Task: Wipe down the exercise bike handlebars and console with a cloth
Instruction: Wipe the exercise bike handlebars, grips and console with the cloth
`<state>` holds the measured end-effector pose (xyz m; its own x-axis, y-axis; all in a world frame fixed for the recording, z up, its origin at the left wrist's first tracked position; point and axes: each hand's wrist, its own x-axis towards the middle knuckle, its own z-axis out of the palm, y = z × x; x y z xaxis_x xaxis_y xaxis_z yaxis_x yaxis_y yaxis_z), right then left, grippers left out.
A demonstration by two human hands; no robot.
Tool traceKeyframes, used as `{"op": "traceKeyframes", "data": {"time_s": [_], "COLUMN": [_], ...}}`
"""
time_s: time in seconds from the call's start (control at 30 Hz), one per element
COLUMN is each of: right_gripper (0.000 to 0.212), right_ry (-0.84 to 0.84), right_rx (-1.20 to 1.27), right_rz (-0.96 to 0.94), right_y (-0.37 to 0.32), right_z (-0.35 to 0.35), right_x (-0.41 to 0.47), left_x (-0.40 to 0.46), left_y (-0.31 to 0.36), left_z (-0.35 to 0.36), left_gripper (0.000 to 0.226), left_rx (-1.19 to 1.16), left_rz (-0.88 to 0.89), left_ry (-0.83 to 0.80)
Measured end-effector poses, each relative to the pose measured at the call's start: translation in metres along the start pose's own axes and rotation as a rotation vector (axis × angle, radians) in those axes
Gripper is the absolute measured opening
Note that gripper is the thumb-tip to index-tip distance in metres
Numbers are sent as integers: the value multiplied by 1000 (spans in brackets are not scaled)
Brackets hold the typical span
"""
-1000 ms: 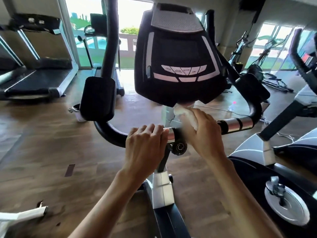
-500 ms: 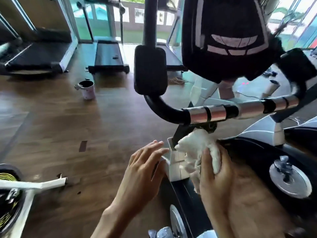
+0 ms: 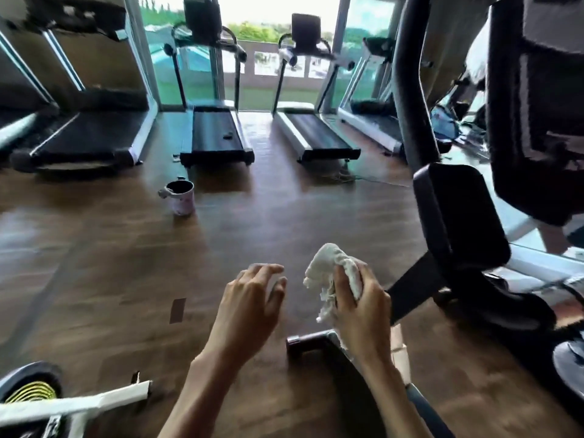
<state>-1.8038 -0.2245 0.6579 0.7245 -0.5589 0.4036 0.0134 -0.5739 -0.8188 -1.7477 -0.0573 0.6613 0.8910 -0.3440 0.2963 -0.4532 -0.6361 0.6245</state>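
My right hand (image 3: pixel 360 305) grips a crumpled white cloth (image 3: pixel 331 267), held low over the floor, away from the bike. My left hand (image 3: pixel 249 305) hovers just left of it with fingers spread and nothing in it. The exercise bike stands at the right: its black console (image 3: pixel 537 115) fills the upper right corner, blurred. A black handlebar upright (image 3: pixel 410 90) runs down to a black arm pad (image 3: pixel 458 222). Both hands are below and left of the pad, touching no part of the bike.
A small pink-white bucket (image 3: pixel 180 197) stands on the wooden floor (image 3: pixel 94 263) ahead. Several treadmills (image 3: pixel 215 134) line the windows at the back. Another machine's white bar and yellow-black wheel (image 3: pixel 28 393) sit at the lower left. A bike foot bar (image 3: pixel 309 341) lies under my right hand.
Both hands came off the handlebar and dropped low. My view swung left, so the bike slid to the right edge and the treadmills and bucket came into sight.
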Motion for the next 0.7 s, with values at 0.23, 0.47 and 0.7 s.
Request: {"op": "traceKeyframes", "data": {"time_s": [0.23,0.47,0.7], "right_gripper": [36,31,25], "right_ry": [107,429,805], "right_rx": [-36,-59,-336], "right_rz": [-57,-133,-165], "right_y": [-4,-8,8], "right_z": [67,84,24], "right_x": [135,315,429], "left_x": [181,396,540], "left_y": [-14,33,125], "left_z": [8,28,82], "left_gripper": [31,29,31], "left_rx": [-53,-221,-483], "left_rz": [155,488,827], "left_ry": [14,63,-37]}}
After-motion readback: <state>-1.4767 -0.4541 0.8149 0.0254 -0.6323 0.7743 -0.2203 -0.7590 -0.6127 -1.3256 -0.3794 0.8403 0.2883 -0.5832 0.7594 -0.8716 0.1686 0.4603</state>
